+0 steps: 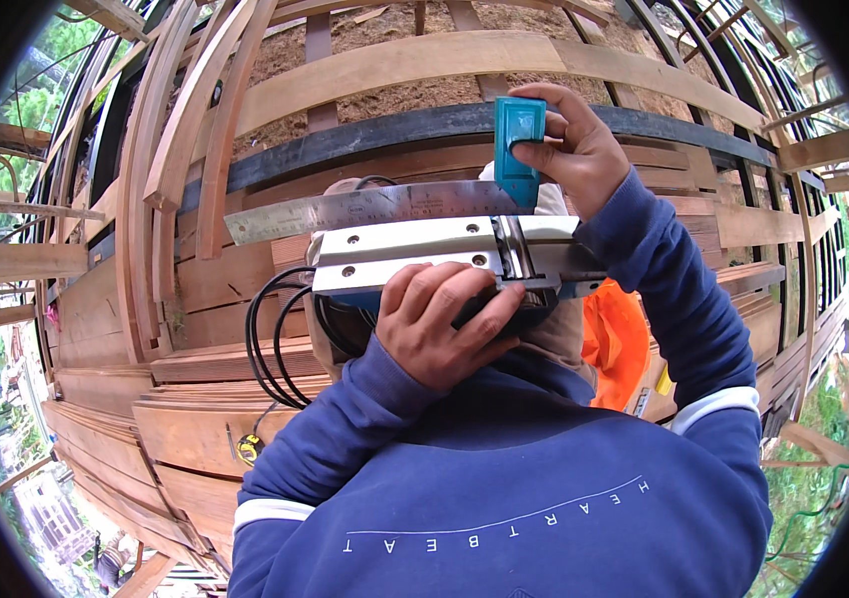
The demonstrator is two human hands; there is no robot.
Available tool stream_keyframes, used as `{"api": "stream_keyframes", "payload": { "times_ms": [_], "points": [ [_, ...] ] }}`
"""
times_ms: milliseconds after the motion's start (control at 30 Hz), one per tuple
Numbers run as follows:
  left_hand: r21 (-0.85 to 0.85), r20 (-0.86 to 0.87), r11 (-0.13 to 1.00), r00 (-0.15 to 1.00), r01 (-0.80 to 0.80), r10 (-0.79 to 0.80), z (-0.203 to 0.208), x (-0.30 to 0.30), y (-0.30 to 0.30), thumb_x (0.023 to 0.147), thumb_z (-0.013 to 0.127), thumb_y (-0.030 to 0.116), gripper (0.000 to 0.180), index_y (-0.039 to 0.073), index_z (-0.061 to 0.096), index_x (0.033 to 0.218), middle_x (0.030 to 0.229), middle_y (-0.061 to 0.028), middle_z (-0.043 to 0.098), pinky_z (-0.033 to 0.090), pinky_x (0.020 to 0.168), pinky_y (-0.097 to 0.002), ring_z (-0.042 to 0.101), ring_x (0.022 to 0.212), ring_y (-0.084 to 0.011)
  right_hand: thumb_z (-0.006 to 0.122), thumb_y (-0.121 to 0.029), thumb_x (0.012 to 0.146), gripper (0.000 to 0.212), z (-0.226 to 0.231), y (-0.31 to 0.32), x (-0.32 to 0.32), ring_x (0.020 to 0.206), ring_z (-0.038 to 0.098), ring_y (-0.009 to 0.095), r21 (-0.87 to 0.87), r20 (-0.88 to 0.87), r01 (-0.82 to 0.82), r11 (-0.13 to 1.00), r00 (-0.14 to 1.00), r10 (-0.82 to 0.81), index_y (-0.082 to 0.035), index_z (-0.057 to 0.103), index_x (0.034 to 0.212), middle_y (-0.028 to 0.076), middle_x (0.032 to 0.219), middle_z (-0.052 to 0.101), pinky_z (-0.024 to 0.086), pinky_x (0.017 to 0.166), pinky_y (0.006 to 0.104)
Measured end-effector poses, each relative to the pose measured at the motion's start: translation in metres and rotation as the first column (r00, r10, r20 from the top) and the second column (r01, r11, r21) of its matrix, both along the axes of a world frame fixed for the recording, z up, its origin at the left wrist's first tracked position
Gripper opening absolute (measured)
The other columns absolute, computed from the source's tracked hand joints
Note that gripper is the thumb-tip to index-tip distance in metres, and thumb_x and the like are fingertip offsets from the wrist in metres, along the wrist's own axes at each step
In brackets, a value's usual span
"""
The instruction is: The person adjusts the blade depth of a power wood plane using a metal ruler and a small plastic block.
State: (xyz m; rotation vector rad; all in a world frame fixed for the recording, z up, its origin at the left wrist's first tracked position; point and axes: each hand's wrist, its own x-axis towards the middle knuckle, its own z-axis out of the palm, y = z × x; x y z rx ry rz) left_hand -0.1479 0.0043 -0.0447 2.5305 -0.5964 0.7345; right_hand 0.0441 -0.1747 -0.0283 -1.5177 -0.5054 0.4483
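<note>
An electric hand planer [404, 246] lies across my lap with its pale metal sole turned up and its cutter slot toward the right. My left hand [441, 321] grips the planer's near side, fingertips reaching the edge of the sole beside the slot. My right hand [579, 149] pinches the teal stock of a try square [519, 135] between thumb and fingers. The square's steel ruled blade [364, 207] stretches left along the planer's far edge; whether it touches the sole, I cannot tell. Black cord [263, 334] loops down from the planer's left end.
Wooden boards [210, 424] are stacked at the left, with a yellow tape measure [250, 448] on them. Long timber strips [140, 179] lean at the upper left. An orange cloth-like item [616, 344] sits by my right side. Slatted timber framing [414, 70] spans the far side.
</note>
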Motion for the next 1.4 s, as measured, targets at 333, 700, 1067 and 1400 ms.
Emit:
{"api": "stream_keyframes", "payload": {
  "times_ms": [333,700,1067,1400],
  "points": [
    [-0.006,0.001,1.000,1.000,0.003,-0.003,-0.003,-0.002,-0.003,0.069,0.086,0.039,0.059,0.025,0.069,0.124,0.116,-0.0007,0.059,0.044,0.098,-0.0426,0.059,0.109,-0.0214,0.069,0.005,0.093,0.050,-0.007,-0.002,-0.013,0.103,0.066,0.013,0.028,0.019,0.027,0.999,0.999,-0.027,-0.009,0.051,0.137,0.008,0.113,0.070,0.057,0.091,0.0282],
    [0.014,0.008,1.000,1.000,0.006,-0.006,-0.004,-0.002,-0.004,0.072,0.085,0.042,0.057,0.026,0.069,0.125,0.117,-0.0009,0.059,0.044,0.096,-0.0419,0.060,0.109,-0.0209,0.068,0.005,0.093,0.050,-0.012,0.004,-0.006,0.102,0.066,0.013,-0.007,0.014,0.018,1.000,1.000,-0.018,-0.010,0.052,0.138,0.009,0.111,0.070,0.056,0.092,0.0286],
    [0.006,0.011,1.000,1.000,0.005,-0.005,-0.006,-0.001,-0.004,0.072,0.085,0.042,0.056,0.026,0.070,0.123,0.118,-0.0009,0.059,0.044,0.096,-0.0414,0.060,0.108,-0.0208,0.069,0.005,0.093,0.050,-0.015,0.007,-0.004,0.103,0.065,0.014,-0.010,-0.028,-0.001,1.000,1.000,0.001,-0.012,0.052,0.138,0.008,0.112,0.070,0.056,0.094,0.0292],
    [-0.003,-0.001,1.000,1.000,0.008,-0.008,-0.005,-0.002,-0.004,0.071,0.087,0.041,0.058,0.025,0.069,0.125,0.118,-0.0011,0.059,0.044,0.096,-0.0418,0.060,0.109,-0.0209,0.072,0.000,0.093,0.050,-0.018,0.007,-0.004,0.100,0.066,0.014,0.006,-0.038,-0.012,1.000,0.999,0.012,-0.013,0.053,0.137,0.007,0.111,0.070,0.057,0.092,0.0302]
  ]
}}
